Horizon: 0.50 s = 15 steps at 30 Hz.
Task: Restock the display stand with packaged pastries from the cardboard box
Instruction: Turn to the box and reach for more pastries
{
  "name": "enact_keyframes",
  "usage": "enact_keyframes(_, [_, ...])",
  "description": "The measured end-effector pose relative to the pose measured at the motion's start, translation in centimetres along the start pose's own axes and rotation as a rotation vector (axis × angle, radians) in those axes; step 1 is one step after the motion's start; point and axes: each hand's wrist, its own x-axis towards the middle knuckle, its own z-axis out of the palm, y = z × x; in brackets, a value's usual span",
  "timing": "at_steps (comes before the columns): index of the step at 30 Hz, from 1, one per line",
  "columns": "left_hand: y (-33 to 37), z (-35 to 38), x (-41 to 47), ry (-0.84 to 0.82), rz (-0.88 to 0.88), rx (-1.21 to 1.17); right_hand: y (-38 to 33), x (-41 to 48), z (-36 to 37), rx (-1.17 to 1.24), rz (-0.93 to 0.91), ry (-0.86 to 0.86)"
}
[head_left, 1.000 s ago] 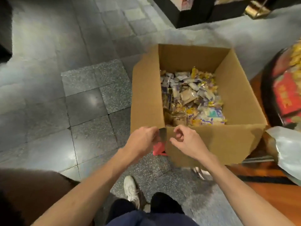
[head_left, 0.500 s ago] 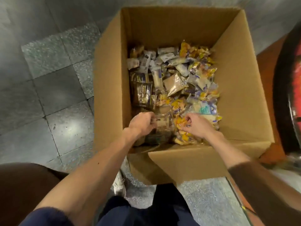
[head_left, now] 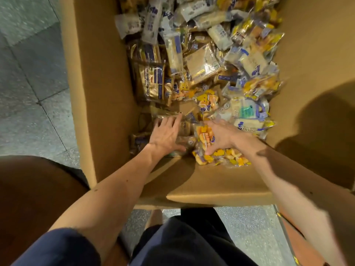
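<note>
While the left hand and right hand rest with fingers spread flat on slick packets, a hurried scoop may drop some.

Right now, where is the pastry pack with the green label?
In the head view, the green-labelled pack lies inside the cardboard box toward its right wall, just past the right hand, with a yellow-and-orange pack to its left.
</note>
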Motion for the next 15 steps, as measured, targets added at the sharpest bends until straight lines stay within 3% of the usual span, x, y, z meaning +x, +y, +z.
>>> enact_keyframes(5, [0.2, 0.5, 0.5, 0.036, -0.005, -0.014, 1.1, 0.2, 0.0, 0.046, 0.044, -0.127])
enact_keyframes(15, [-0.4, -0.2, -0.6, -0.041, -0.17, -0.507, 1.3, -0.2, 1.5, 0.157, 0.117, -0.237])
